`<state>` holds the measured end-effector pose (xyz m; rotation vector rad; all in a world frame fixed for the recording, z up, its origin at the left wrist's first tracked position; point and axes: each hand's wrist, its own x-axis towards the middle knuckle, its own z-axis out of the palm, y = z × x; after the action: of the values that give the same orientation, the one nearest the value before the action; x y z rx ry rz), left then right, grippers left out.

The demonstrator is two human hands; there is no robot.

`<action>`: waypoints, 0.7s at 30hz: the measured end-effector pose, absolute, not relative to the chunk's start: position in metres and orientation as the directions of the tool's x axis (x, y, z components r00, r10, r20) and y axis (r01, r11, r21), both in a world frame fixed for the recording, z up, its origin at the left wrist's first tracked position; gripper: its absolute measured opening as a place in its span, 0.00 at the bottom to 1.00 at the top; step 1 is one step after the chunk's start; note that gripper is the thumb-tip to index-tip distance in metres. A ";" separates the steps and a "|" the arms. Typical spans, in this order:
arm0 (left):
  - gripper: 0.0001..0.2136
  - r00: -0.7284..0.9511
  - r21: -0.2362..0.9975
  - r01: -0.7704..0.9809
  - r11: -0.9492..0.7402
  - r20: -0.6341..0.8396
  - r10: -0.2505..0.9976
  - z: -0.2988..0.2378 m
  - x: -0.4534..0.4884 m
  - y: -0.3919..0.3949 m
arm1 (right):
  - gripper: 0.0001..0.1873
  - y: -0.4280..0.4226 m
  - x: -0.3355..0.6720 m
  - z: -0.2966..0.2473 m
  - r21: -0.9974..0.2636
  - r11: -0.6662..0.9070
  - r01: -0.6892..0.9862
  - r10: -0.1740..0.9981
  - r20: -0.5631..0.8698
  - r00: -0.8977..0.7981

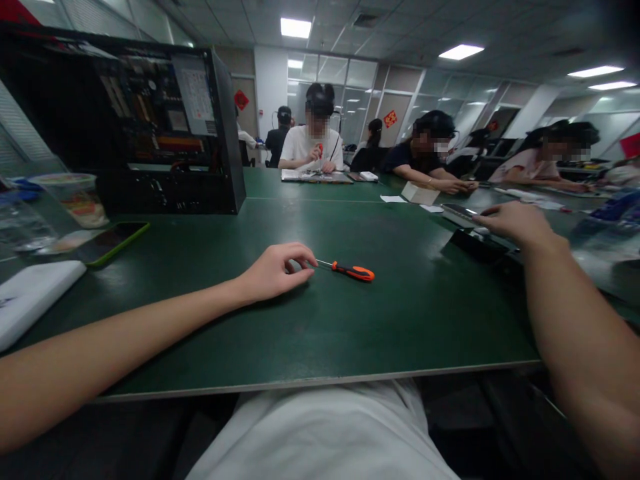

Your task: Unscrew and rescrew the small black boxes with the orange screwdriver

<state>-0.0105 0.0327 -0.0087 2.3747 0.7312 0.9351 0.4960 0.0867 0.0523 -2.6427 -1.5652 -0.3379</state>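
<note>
Screwdriver [349, 270], small, with an orange handle banded in black and a thin bright metal shaft, lies flat on the dark green surface [350, 333], its tip pointing at the left hand [277, 270]. That hand rests on the surface just beside the screwdriver's tip, fingers curled loosely inward with thumb and forefinger close together, holding nothing; whether a fingertip touches the shaft cannot be told. Well to the other side of the screwdriver, past its handle end, the right hand [517, 223] reaches out palm down, fingers spread a little over a flat dark device [475, 243] near the surface's edge; whether it grips anything cannot be told. Far beyond the left hand from the screwdriver stands an open black computer case [150, 133], its boards and cables showing. Before the case lie a phone in a green cover [113, 243] and a white flat box [33, 297]. Beyond the screwdriver, at the far end of the surface, several other people sit at work.
</note>
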 end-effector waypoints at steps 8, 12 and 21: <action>0.05 0.660 0.569 0.293 -0.768 0.460 0.593 -0.008 -0.010 0.032 | 0.26 0.111 0.526 0.041 0.046 -0.487 0.872 0.873 0.052 0.485; 0.05 0.660 0.557 0.304 -0.773 0.462 0.592 -0.008 -0.011 0.033 | 0.23 0.112 0.529 0.043 0.020 -0.474 0.880 0.880 -0.016 0.475; 0.05 0.694 0.540 0.272 -0.796 0.463 0.551 -0.009 -0.011 0.033 | 0.27 0.107 0.531 0.042 -0.022 -0.446 0.895 0.893 -0.086 0.443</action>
<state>-0.0112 0.0332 -0.0091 2.4697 0.6365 0.8740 0.5308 0.1071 0.0418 -2.6908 -1.6675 0.1347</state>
